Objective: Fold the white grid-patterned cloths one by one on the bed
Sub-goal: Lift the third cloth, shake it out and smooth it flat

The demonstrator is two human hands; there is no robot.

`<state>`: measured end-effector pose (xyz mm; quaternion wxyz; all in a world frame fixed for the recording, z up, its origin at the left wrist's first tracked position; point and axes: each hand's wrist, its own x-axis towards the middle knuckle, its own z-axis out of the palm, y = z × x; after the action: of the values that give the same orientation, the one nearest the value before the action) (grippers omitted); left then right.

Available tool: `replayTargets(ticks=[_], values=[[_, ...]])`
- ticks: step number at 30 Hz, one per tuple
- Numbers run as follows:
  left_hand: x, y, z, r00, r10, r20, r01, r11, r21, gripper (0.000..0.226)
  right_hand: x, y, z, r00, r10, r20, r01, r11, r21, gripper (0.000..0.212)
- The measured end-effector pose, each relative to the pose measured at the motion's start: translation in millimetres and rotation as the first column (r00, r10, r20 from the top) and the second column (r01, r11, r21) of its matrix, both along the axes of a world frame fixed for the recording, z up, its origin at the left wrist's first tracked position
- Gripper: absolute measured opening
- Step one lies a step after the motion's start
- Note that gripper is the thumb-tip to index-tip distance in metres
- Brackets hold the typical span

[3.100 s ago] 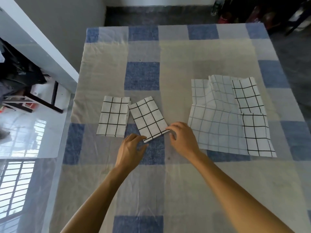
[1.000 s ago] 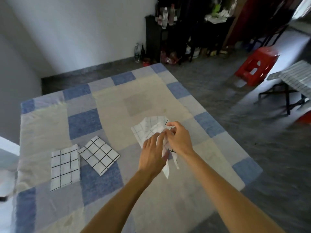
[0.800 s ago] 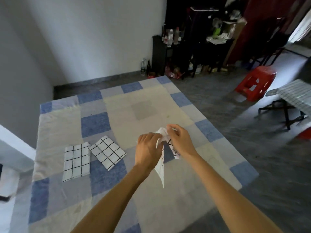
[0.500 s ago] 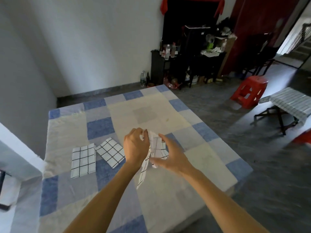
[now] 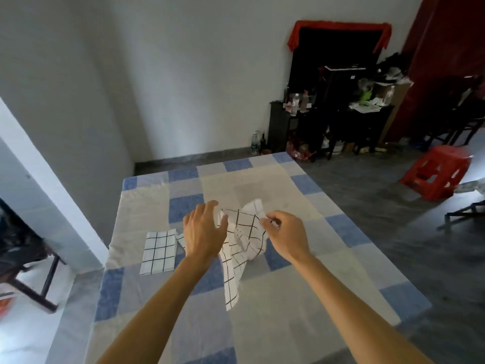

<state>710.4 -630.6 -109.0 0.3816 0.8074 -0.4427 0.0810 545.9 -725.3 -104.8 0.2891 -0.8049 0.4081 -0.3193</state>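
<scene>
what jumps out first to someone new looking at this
A crumpled grid cloth hangs above the checked bed at centre, the right hand pinching its top edge, the left hand at its other side. A folded grid cloth lies on the bed's left; a red stool stands far right.

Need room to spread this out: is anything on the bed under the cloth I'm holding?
Nothing visible. The bed beneath the held cloth shows only its checked cover; the folded cloth lies off to the left, apart from it.
</scene>
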Motion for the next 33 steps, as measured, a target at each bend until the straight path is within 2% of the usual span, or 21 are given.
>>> replayTargets(ticks=[3,6,7,9,11,13,15,17,18,22,27,29,30,32,33], values=[[-1,-4,10,0.954,-0.144,0.262,0.120,0.987,0.104,0.074,12,-10,17,0.991,0.093,-0.097,-0.102,0.991,-0.091,0.020],[-10,-16,25,0.858,-0.269,0.437,0.225,0.963,0.150,0.073,23,-14,40,0.983,0.158,-0.096,-0.172,0.972,-0.158,0.024],[-11,-21,31,0.869,-0.259,0.421,0.225,0.966,0.130,0.068,26,-16,47,0.981,0.182,-0.073,-0.192,0.968,-0.160,0.023],[-10,-27,41,0.943,-0.176,0.283,0.154,0.983,0.098,0.064,30,-22,58,0.971,0.237,-0.029,-0.239,0.960,-0.148,0.017],[-6,-31,48,0.983,-0.102,0.152,0.073,0.980,0.187,0.071,33,-27,66,0.960,0.281,0.010,-0.277,0.952,-0.129,0.014],[1,-31,53,0.995,-0.084,0.047,0.066,0.950,0.306,0.073,36,-33,69,0.956,0.291,0.038,-0.283,0.949,-0.135,0.016],[7,-29,66,0.970,-0.097,-0.224,0.160,0.946,0.283,0.061,38,-38,70,0.956,0.291,0.035,-0.278,0.938,-0.208,0.016],[9,-31,82,0.887,-0.104,-0.450,0.196,0.967,0.163,0.036,41,-38,68,0.947,0.316,0.047,-0.288,0.908,-0.304,0.015],[11,-35,87,0.879,-0.073,-0.471,0.163,0.974,0.155,0.027,42,-36,66,0.942,0.331,0.050,-0.294,0.889,-0.352,0.015],[8,-47,94,0.929,0.055,-0.366,0.096,0.919,0.383,0.050,51,-26,54,0.931,0.363,0.021,-0.309,0.820,-0.482,0.014],[11,-53,91,0.953,0.088,-0.289,0.090,0.831,0.550,0.030,57,-19,41,0.911,0.413,-0.013,-0.340,0.730,-0.593,0.015],[15,-48,92,0.949,0.034,-0.315,0.125,0.873,0.471,0.029,54,-17,39,0.873,0.488,-0.021,-0.428,0.743,-0.515,0.024],[18,-45,93,0.950,-0.021,-0.312,0.151,0.904,0.399,0.028,51,-16,39,0.850,0.526,-0.012,-0.483,0.771,-0.414,0.036],[25,-36,100,0.953,-0.136,-0.272,0.216,0.932,0.291,0.023,48,-21,40,0.834,0.542,0.104,-0.520,0.834,-0.182,0.054],[29,-31,104,0.950,-0.189,-0.248,0.253,0.931,0.262,0.018,47,-27,40,0.846,0.508,0.164,-0.489,0.861,-0.144,0.058]])
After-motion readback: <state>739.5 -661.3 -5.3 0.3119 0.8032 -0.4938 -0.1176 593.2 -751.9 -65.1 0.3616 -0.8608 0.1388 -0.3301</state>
